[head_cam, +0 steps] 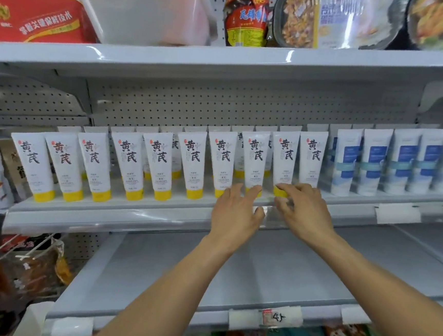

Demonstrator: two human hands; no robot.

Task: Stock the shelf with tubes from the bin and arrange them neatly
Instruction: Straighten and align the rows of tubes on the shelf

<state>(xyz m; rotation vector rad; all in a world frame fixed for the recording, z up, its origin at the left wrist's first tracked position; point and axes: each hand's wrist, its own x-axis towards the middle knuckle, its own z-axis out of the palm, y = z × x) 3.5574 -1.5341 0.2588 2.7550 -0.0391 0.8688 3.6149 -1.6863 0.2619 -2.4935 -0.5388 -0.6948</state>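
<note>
Middle shelf (130, 213): front row of ten white yellow-capped tubes (159, 162), standing cap-down along its front edge, with more behind.
Blue-label tubes (373, 162): on the right part of the middle shelf.
Bin (148, 8): translucent plastic, on the board above the middle shelf.
Left hand (234, 211): at the middle shelf's front edge, grip wide, fingers straight, tips touching the cap of the eighth tube (254, 157).
Right hand (302, 212): just beside it at the same edge, grip narrow, pinching the cap of the ninth tube (285, 157).
</note>
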